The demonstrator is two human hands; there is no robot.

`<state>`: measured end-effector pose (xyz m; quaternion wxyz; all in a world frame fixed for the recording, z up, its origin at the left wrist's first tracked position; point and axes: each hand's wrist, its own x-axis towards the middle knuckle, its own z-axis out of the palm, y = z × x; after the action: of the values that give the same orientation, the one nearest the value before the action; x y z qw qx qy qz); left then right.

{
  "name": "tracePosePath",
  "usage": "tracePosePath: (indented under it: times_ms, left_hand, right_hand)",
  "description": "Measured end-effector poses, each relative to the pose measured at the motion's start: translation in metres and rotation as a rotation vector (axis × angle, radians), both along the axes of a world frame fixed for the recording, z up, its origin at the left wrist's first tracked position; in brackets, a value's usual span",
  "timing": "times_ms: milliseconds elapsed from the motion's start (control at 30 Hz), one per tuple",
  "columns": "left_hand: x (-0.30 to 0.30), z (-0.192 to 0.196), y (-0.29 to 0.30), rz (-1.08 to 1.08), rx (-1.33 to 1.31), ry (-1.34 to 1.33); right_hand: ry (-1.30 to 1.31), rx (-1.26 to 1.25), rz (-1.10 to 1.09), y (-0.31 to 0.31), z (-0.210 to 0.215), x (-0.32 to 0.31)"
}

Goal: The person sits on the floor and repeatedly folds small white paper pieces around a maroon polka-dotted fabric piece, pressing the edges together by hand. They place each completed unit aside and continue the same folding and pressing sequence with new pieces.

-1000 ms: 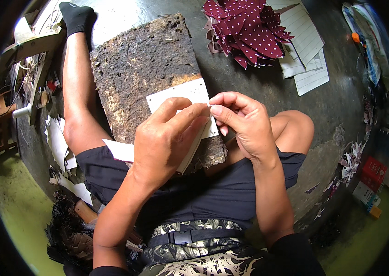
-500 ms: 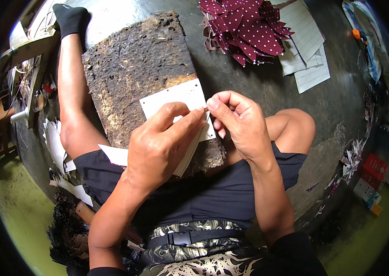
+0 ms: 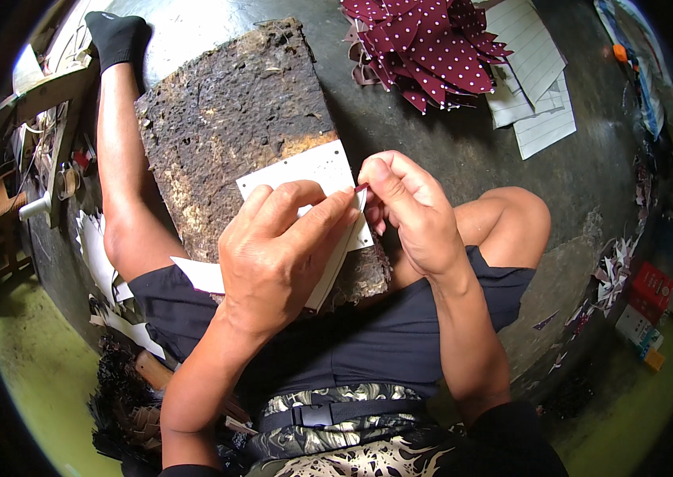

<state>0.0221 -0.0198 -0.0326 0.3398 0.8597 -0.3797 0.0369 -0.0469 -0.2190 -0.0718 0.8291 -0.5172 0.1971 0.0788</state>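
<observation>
Pinched at its tip by both hands is a white-backed piece of material [image 3: 199,274] with a thin dark red edge. My left hand [image 3: 277,246] is closed on it, palm down, hiding its middle. Thumb and fingertips of my right hand [image 3: 414,211] are pressed together at the same tip, where a bit of dark red shows. Beneath the fingers lies a white plate [image 3: 312,164] with small dark holes at its corners. It rests on a rough, dark, worn slab [image 3: 229,111] between my legs.
Beyond the slab, a heap of dark red, white-dotted pieces [image 3: 432,56] sits by lined paper sheets [image 3: 544,119]. Offcuts [image 3: 614,266] and a red box [image 3: 651,288] lie at the right. White scraps [image 3: 96,250] and a wooden frame [image 3: 38,99] are at the left.
My right fingertips have shifted slightly upward at the piece's tip, and more dark red shows between the hands. My left hand keeps its hold almost unmoved.
</observation>
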Motion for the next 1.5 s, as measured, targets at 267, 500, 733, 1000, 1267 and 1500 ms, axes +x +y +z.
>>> tracePosePath:
  times_ms: [267,500,733,1000,1267,1500]
  left_hand:
    - [0.003,-0.003,-0.001,0.017,-0.031,-0.015]
    - [0.005,-0.004,-0.006,0.027,-0.03,-0.031]
    - [0.005,-0.002,-0.005,0.026,-0.016,-0.019]
    - [0.004,0.0,-0.004,0.027,-0.018,-0.007]
    - [0.006,0.001,-0.005,0.006,-0.016,-0.01]
    - [0.006,0.0,-0.005,0.011,-0.019,-0.01]
  right_hand:
    - [-0.052,0.163,-0.032,0.01,-0.013,0.002]
    - [0.02,0.27,-0.053,0.001,-0.012,0.001]
    - [0.006,0.14,-0.012,0.004,-0.008,0.006]
    - [-0.041,0.259,-0.067,0.005,-0.024,0.0]
    - [0.073,0.162,-0.058,-0.005,-0.014,0.002]
    - [-0.009,0.069,0.0,0.003,-0.009,0.005]
